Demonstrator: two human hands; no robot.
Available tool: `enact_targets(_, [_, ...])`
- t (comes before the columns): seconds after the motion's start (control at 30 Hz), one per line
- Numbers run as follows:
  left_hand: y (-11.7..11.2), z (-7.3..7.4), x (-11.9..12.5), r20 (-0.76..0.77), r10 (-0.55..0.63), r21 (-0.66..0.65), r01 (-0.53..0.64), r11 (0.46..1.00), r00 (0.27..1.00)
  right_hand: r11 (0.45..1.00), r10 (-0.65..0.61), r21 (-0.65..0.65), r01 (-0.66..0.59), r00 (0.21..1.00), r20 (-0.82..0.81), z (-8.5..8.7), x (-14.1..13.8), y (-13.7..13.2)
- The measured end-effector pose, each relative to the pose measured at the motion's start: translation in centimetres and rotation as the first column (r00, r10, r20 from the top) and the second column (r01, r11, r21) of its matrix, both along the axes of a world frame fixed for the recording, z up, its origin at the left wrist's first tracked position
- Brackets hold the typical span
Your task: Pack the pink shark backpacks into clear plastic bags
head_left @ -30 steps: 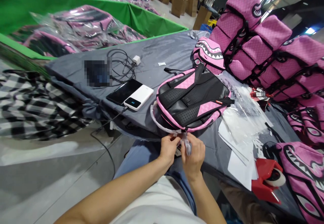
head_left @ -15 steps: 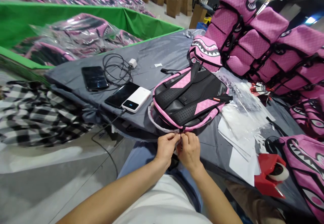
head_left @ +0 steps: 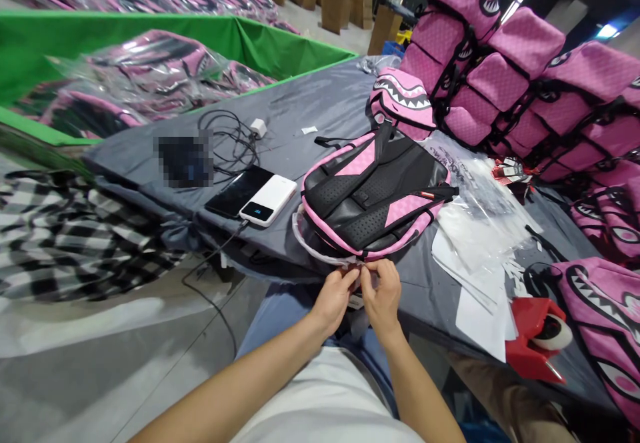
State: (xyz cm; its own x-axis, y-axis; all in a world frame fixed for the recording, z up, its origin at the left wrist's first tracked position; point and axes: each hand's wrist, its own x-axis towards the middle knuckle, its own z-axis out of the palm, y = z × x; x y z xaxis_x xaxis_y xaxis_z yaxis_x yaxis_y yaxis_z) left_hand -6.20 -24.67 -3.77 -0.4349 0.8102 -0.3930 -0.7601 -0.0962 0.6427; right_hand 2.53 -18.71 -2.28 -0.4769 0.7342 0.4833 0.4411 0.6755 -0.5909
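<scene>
A pink and black backpack [head_left: 367, 196] lies on the table, its shoulder straps facing up and its near end towards me. A pale whitish cord or strip [head_left: 307, 246] curves round its near left edge. Just below that end, my left hand [head_left: 334, 299] is closed with thumb and finger pinched together. Close beside it, my right hand [head_left: 383, 293] pinches at the same spot. What the fingertips hold is too small to make out. A small pale label-like piece [head_left: 355, 301] shows below and between the hands.
Left on the grey-covered table [head_left: 285, 106] are a white power bank [head_left: 270, 199], a dark phone [head_left: 235, 189] and a coiled cable [head_left: 227, 136]. Clear plastic bags [head_left: 475, 189] and a red tape dispenser [head_left: 535, 336] lie right. Pink bags [head_left: 505, 89] are stacked behind; a green-walled bin [head_left: 280, 56] stands left.
My fingertips have shifted slightly downward at the backpack's near end, and my right-hand fingers have changed their pinch. A pale label-like piece now shows between the hands. The backpack lies as before.
</scene>
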Motion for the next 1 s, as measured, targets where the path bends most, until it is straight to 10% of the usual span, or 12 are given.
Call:
enact_targets(0.2, [1.5, -1.2, 0.9, 0.169, -0.05, 0.078, 0.037, 0.996, 0.984, 0.856, 0.013, -0.51, -0.087, 0.989, -0.148, 0.7, 0.4, 1.2])
enact_targets(0.4, [1.3, -2.4, 1.2, -0.014, -0.019, 0.099, 0.02, 0.995, 1.0, 0.905, 0.025, -0.423, -0.034, 0.999, -0.026, 1.5, 0.3, 2.1])
enact_targets(0.57, [1.5, -2.7, 1.1, -0.091, 0.034, 0.021, -0.032, 0.999, 0.995, 0.83, -0.004, -0.55, -0.098, 0.983, -0.181, -0.5, -0.3, 2.4])
enact_targets(0.67, [1.3, -3.0, 1.0, -0.195, 0.045, -0.048, -0.055, 0.997, 0.98, 0.874, -0.093, -0.487, -0.013, 0.977, -0.192, -1.5, 1.1, 2.1])
enact_targets(0.87, [0.5, -3.9, 0.4, -0.388, -0.034, -0.223, -0.059, 0.973, 0.921, 0.877, -0.452, -0.199, 0.437, 0.891, -0.035, 1.0, 15.6, 4.2])
enact_targets(1.0, [0.6, -4.6, 0.2, -0.399, -0.054, -0.264, -0.059, 0.963, 0.915, 0.54, -0.839, -0.046, 0.84, 0.542, 0.048, 5.0, 29.6, 5.5])
